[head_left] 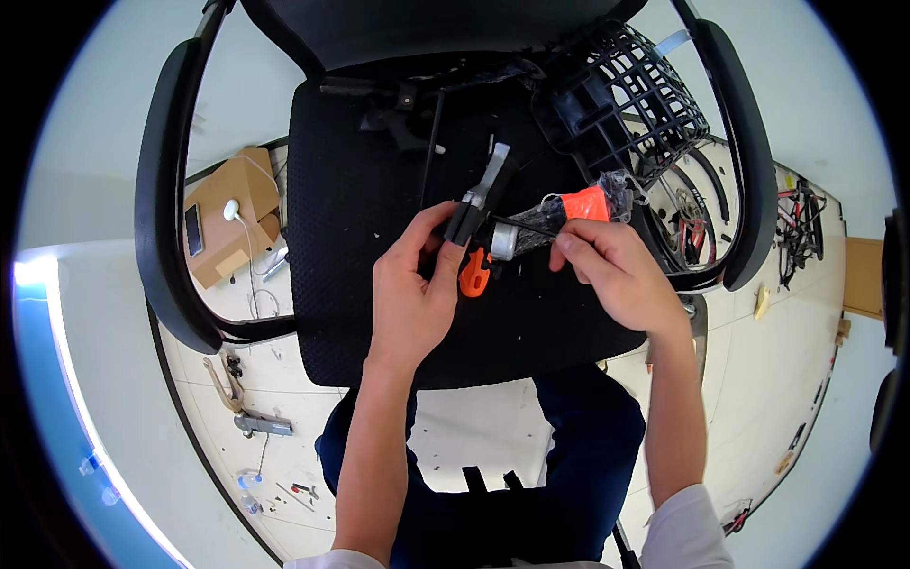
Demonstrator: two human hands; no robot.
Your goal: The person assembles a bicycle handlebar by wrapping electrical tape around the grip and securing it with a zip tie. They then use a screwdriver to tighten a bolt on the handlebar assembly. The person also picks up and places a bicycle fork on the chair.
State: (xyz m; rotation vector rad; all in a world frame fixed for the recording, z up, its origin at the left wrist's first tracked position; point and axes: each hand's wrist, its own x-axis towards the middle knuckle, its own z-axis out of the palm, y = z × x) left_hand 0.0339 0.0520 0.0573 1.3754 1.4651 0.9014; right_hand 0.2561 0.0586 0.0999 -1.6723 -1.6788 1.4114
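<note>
In the left hand [414, 294], grip closed, a black-and-grey part [477, 197] is held over the chair seat [512, 332], long axis kinda slanted away and rightward; a thin black rod [527, 227], pointed left at it, is pinched by the right hand [618, 270].

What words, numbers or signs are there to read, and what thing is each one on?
Nothing is clear enough to read.
Bicycle tyre: tiny pale marks, too small to read.
Black-and-grey part in the left hand: no readable writing.
Black rod in the right hand: none either.
</note>
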